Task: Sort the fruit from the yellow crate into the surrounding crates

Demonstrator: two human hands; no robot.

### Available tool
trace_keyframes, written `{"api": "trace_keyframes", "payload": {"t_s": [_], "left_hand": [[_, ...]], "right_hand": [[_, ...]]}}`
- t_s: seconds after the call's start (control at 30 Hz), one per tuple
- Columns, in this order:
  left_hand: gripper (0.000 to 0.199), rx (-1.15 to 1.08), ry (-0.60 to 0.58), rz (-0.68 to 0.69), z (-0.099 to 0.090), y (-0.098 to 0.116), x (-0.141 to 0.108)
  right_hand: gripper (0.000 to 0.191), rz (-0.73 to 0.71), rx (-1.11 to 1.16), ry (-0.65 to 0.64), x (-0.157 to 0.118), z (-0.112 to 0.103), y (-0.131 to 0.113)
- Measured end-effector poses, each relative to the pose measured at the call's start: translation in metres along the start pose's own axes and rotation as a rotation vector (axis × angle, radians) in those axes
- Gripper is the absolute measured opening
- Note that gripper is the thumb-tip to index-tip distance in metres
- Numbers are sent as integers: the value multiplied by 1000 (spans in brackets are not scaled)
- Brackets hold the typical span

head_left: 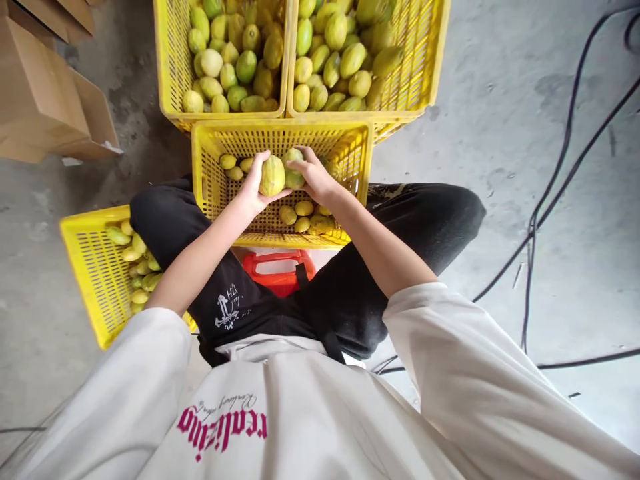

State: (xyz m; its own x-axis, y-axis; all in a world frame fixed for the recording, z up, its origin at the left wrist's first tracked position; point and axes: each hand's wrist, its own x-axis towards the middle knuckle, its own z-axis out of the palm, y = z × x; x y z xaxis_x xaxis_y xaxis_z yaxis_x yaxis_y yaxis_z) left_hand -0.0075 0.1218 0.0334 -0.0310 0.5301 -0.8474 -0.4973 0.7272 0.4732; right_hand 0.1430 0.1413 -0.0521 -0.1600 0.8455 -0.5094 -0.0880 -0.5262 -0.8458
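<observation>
My left hand point(257, 185) is closed around a plump yellow papaya point(273, 176) with faint lengthwise ridges. Right beside it, my right hand point(314, 175) grips a greener papaya point(293, 172), with part of the fruit hidden behind the fingers. Both fruits are held over a yellow slatted crate point(197, 180) between my knees. Inside that crate, a few small papayas point(234, 173) lie at the left, and a cluster of others point(303, 209) sits at the near right. My right hand and forearm partly cover more fruit on that side.
Beyond stand two yellow crates point(173, 80) point(425, 73) filled with papayas. Another yellow crate point(95, 280) with fruit is beside my left leg. A red plastic object point(280, 270) lies under the middle crate's near edge. Cardboard boxes point(45, 93) are at far left; black cables point(555, 180) cross the right floor.
</observation>
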Motion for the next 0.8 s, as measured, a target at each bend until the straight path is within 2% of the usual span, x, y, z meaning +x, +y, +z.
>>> {"api": "trace_keyframes", "payload": {"t_s": [0.17,0.37,0.53,0.67,0.8], "left_hand": [[35,24,7,-51,-5,4,-3],[38,-63,14,-42,-14,1,4],[54,-97,-6,-31,-10,8,1],[46,-91,17,26,-5,8,-2],[47,-93,0,49,-9,5,3]], "right_hand": [[75,54,106,8,-24,-17,-16],[59,125,118,-11,-39,-38,-9],[60,131,68,2,-47,-50,-11],[61,126,132,7,-48,-54,-20],[63,123,132,3,-46,-52,-23]]}}
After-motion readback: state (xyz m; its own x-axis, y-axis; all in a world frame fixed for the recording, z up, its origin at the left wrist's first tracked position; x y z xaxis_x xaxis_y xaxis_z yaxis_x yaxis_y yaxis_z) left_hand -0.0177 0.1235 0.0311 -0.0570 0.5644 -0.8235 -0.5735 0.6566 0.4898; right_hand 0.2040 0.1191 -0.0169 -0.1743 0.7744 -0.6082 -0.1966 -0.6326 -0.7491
